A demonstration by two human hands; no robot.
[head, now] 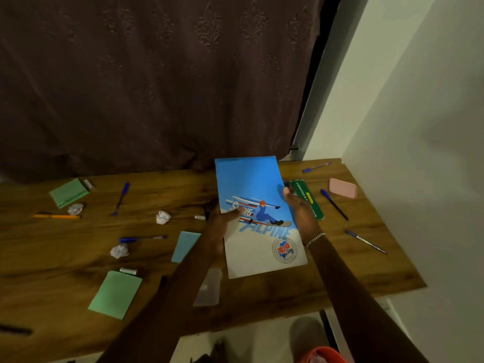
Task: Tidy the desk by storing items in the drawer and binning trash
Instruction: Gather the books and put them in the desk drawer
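A blue and white notebook (258, 205) with a snowboarder picture is lifted above the wooden desk (183, 195), tilted up toward me. My left hand (222, 224) grips its left edge, thumb on the cover. My right hand (301, 213) holds its right edge, thumb on the cover. Crumpled paper balls (163, 217) (119, 251) (76, 208) lie on the left half of the desk. Several blue pens (121, 197) (334, 204) are scattered about. A green book (309, 199) lies just right of the notebook.
Green paper pads (115, 294) (68, 192), a light blue note (185, 246), an orange pencil (56, 216), a pink eraser-like block (342, 188) and a clear plastic piece (208, 289) lie on the desk. A dark curtain hangs behind. A wall bounds the right side. An orange bin rim (324, 355) shows below.
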